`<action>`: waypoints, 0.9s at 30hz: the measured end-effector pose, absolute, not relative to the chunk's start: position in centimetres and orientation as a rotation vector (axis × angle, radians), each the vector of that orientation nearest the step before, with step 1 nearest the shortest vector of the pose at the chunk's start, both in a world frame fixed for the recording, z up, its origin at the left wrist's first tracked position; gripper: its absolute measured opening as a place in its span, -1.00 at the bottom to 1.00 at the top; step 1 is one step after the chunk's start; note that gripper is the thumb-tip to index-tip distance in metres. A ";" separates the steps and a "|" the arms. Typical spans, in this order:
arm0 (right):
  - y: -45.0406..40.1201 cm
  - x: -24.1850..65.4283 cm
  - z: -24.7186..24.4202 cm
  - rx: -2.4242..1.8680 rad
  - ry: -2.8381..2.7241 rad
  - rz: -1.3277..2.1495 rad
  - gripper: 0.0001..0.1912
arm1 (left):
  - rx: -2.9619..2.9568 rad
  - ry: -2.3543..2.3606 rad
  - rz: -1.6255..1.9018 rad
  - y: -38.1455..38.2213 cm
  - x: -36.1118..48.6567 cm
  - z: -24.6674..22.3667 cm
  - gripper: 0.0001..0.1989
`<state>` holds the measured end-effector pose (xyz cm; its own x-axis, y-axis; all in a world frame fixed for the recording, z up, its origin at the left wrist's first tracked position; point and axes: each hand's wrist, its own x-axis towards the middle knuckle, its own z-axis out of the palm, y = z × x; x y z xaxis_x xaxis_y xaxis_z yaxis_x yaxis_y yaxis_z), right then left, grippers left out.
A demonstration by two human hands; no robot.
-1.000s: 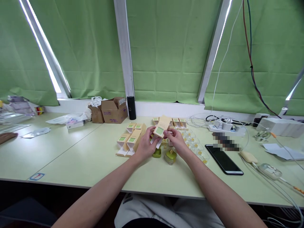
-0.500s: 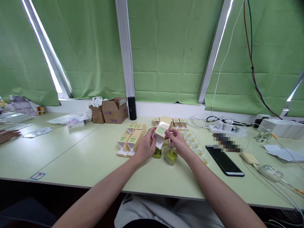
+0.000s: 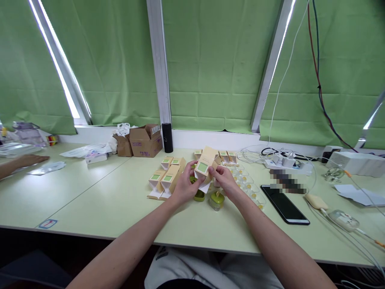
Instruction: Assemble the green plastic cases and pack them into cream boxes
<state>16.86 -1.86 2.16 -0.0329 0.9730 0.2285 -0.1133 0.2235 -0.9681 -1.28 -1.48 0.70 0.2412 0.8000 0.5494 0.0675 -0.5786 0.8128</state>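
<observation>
Between my hands is a small tan cardboard box (image 3: 208, 157) with a green square on its face, tilted above the table, a white flap hanging open at its near end. My left hand (image 3: 185, 184) grips its left side, and my right hand (image 3: 225, 180) pinches its right side. Just below sit a green-lidded clear jar (image 3: 216, 200) and a green lid-like piece (image 3: 199, 196). Similar tan boxes (image 3: 170, 178) stand left of my left hand, with others (image 3: 228, 156) behind. Clear containers with yellow centres (image 3: 249, 186) lie in rows beyond my right forearm.
A black phone (image 3: 284, 204) lies to the right, near a power strip (image 3: 287, 163) and tangled cables. Along the back stand an open brown carton (image 3: 146, 141) and a black cylinder (image 3: 167, 137). At far left, another person's hand (image 3: 31, 159) rests over the table.
The box in my hands has tipped, so more of its long face shows and its green square sits slightly lower. The other person's hand at far left has reached further right.
</observation>
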 end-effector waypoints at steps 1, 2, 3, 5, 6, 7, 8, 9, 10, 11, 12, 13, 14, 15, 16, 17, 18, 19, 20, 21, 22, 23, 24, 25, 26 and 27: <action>-2.0 16.8 2.3 -0.935 -1.254 1.127 -0.33 | 1.809 0.776 1.377 -1.5 -1.3 0.8 -0.39; -2.1 16.8 2.4 -0.929 -1.245 1.131 -0.33 | 1.768 0.755 1.357 -1.6 -1.4 0.9 -0.38; -2.1 16.7 2.4 -0.925 -1.238 1.136 -0.33 | 1.722 0.729 1.333 -1.6 -1.5 1.0 -0.36; -2.1 16.8 2.5 -0.915 -1.225 1.147 -0.34 | 1.627 0.664 1.275 -1.6 -1.7 1.2 -0.31; -2.0 16.8 2.4 -0.911 -1.216 1.154 -0.35 | 1.586 0.626 1.250 -1.5 -1.8 1.3 -0.29; -1.9 16.8 2.3 -0.906 -1.204 1.160 -0.36 | 1.552 0.590 1.231 -1.4 -1.9 1.3 -0.28; -1.8 16.9 2.2 -0.901 -1.189 1.167 -0.36 | 1.524 0.558 1.221 -1.3 -1.9 1.3 -0.27; -1.8 16.9 2.1 -0.896 -1.175 1.173 -0.37 | 1.500 0.532 1.216 -1.1 -2.0 1.2 -0.27; -1.7 16.9 2.0 -0.892 -1.161 1.176 -0.37 | 1.480 0.513 1.214 -1.0 -2.0 1.2 -0.27; -1.6 16.9 1.9 -0.890 -1.151 1.179 -0.38 | 1.460 0.500 1.213 -0.9 -2.0 1.1 -0.27; -1.6 16.9 1.9 -0.892 -1.144 1.178 -0.38 | 1.442 0.492 1.212 -0.8 -2.0 1.0 -0.28; -1.6 16.9 1.8 -0.899 -1.140 1.173 -0.38 | 1.425 0.487 1.212 -0.7 -1.9 1.0 -0.28; -1.6 16.9 1.8 -0.910 -1.140 1.164 -0.38 | 1.411 0.486 1.210 -0.7 -1.9 0.9 -0.28; -1.6 16.9 1.8 -0.922 -1.141 1.150 -0.38 | 1.401 0.487 1.205 -0.7 -1.9 0.9 -0.28; -1.6 16.9 1.8 -0.933 -1.143 1.132 -0.38 | 1.396 0.492 1.194 -0.8 -1.9 1.0 -0.28; -1.6 16.9 1.8 -0.943 -1.148 1.116 -0.37 | 1.394 0.499 1.181 -0.9 -1.9 1.0 -0.29; -1.6 16.9 1.8 -0.950 -1.151 1.102 -0.37 | 1.394 0.507 1.169 -1.0 -1.9 1.1 -0.29; -1.6 17.0 1.8 -0.951 -1.154 1.093 -0.36 | 1.396 0.511 1.157 -1.0 -1.9 1.1 -0.31; -1.5 17.0 1.8 -0.950 -1.153 1.092 -0.36 | 1.396 0.511 1.150 -1.1 -1.9 1.2 -0.32; -1.5 17.0 1.8 -0.947 -1.148 1.096 -0.36 | 1.396 0.507 1.148 -1.2 -1.8 1.2 -0.34; -1.5 17.0 1.7 -0.943 -1.138 1.101 -0.36 | 1.397 0.502 1.150 -1.2 -1.8 1.2 -0.35; -1.4 17.0 1.7 -0.939 -1.126 1.108 -0.36 | 1.400 0.498 1.152 -1.2 -1.7 1.2 -0.37; -1.4 17.0 1.7 -0.936 -1.112 1.114 -0.35 | 1.406 0.498 1.155 -1.2 -1.7 1.2 -0.38; -1.4 17.0 1.7 -0.935 -1.097 1.119 -0.36 | 1.412 0.502 1.162 -1.1 -1.7 1.2 -0.39; -1.4 16.9 1.7 -0.936 -1.083 1.124 -0.36 | 1.418 0.508 1.170 -1.1 -1.6 1.1 -0.40; -1.4 16.8 1.7 -0.937 -1.074 1.130 -0.36 | 1.425 0.517 1.179 -1.0 -1.6 1.1 -0.40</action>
<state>16.81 -1.44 1.67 0.0848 0.9812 0.1735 -0.2234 0.1884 -0.9564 -1.63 -0.99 1.08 0.3965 0.8448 0.3592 -0.3088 -0.2457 0.9188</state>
